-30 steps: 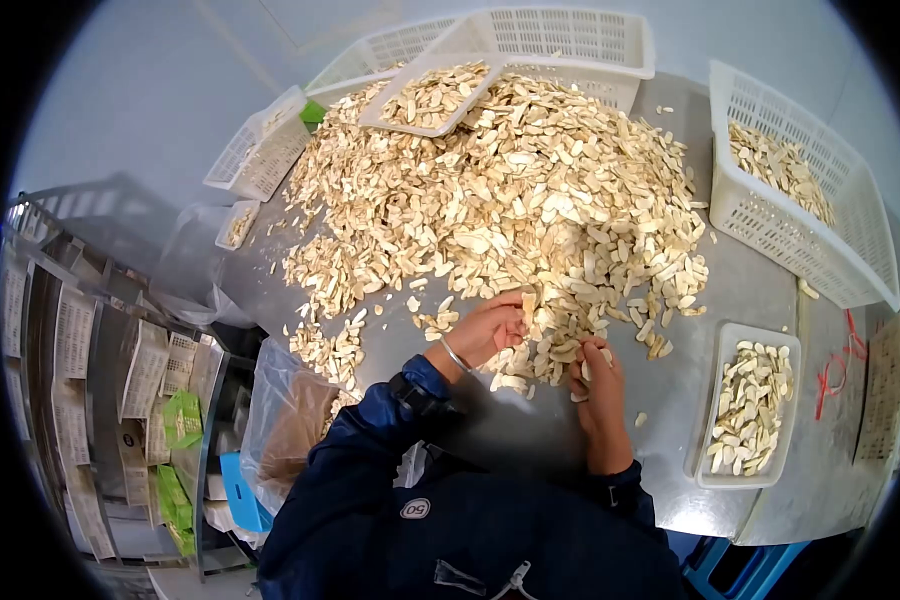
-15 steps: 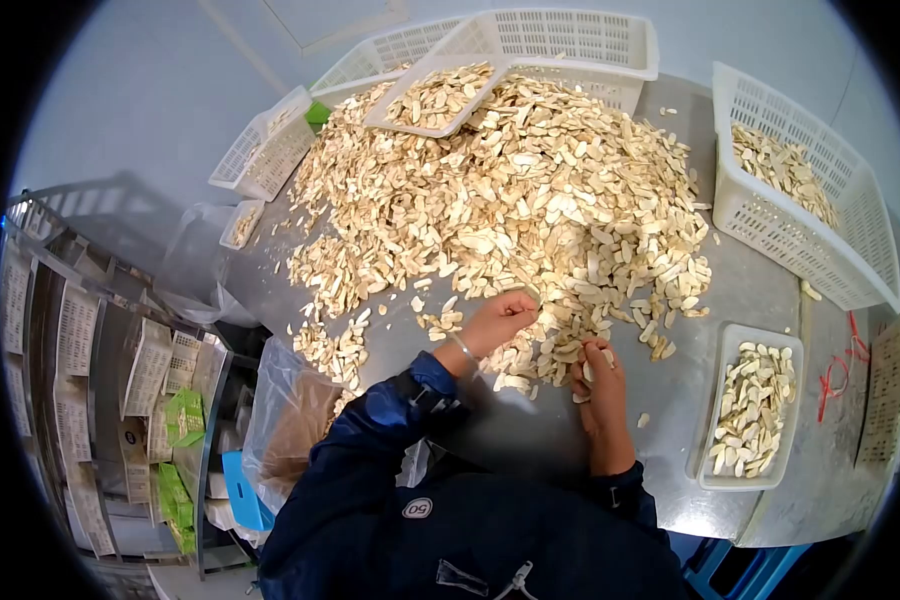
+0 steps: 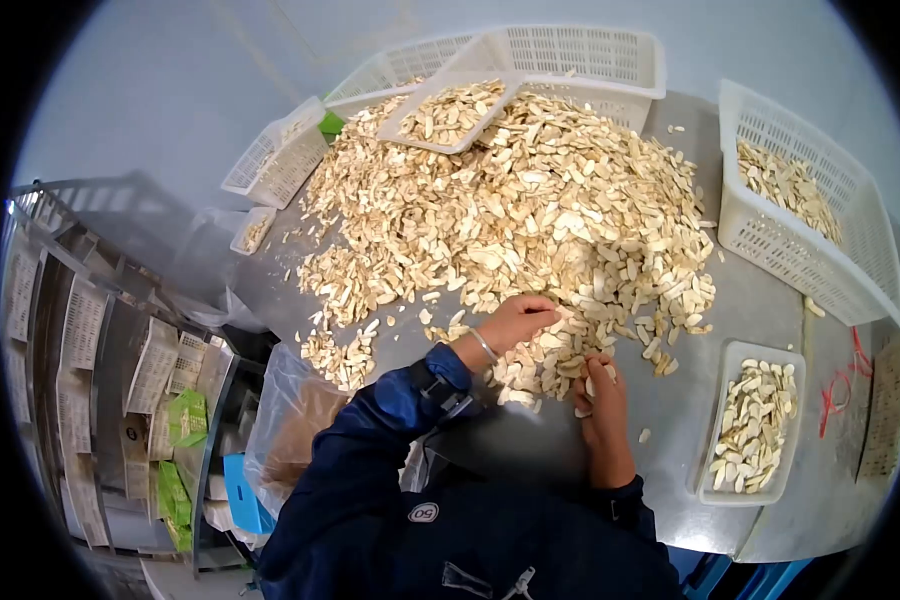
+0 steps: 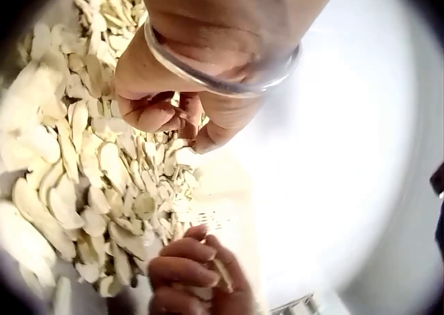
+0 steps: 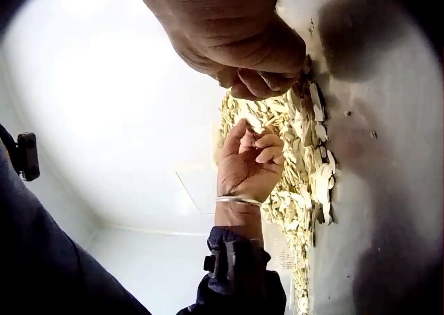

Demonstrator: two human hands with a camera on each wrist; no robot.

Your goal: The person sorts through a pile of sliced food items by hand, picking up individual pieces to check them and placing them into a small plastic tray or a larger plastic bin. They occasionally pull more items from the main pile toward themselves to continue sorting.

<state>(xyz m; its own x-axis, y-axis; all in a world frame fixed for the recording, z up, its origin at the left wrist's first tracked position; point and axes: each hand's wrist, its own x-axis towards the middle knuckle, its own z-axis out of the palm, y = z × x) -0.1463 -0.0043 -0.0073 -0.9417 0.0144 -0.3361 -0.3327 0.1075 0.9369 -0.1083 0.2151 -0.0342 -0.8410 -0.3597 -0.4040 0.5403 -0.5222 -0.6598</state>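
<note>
A big heap of pale, dried oval slices point(image 3: 470, 230) covers much of the metal table point(image 3: 500, 440). My left hand point(image 3: 518, 322), with a bracelet on its wrist, reaches over the heap's near edge. Its fingers are bent and the thumb comes close to the index finger, fingertips right at the slices; I cannot tell whether one is pinched. Just to the right, my right hand point(image 3: 602, 410) holds a few slices in curled fingers. In the left wrist view a slice point(image 4: 222, 273) shows between that hand's thumb and fingers.
A white tray point(image 3: 708, 470) of slices sits at the right, below a large white basket point(image 3: 800, 235) holding more. Another tray point(image 3: 395, 135) lies on the heap, with baskets point(image 3: 580, 50) behind. A plastic bag point(image 3: 280, 420) hangs by the left table edge, near shelving point(image 3: 100, 380).
A second ago my left hand held up a slice; since then it has turned over and moved right, fingertips down at the heap. My right hand stays nearly in place, still gripping slices.
</note>
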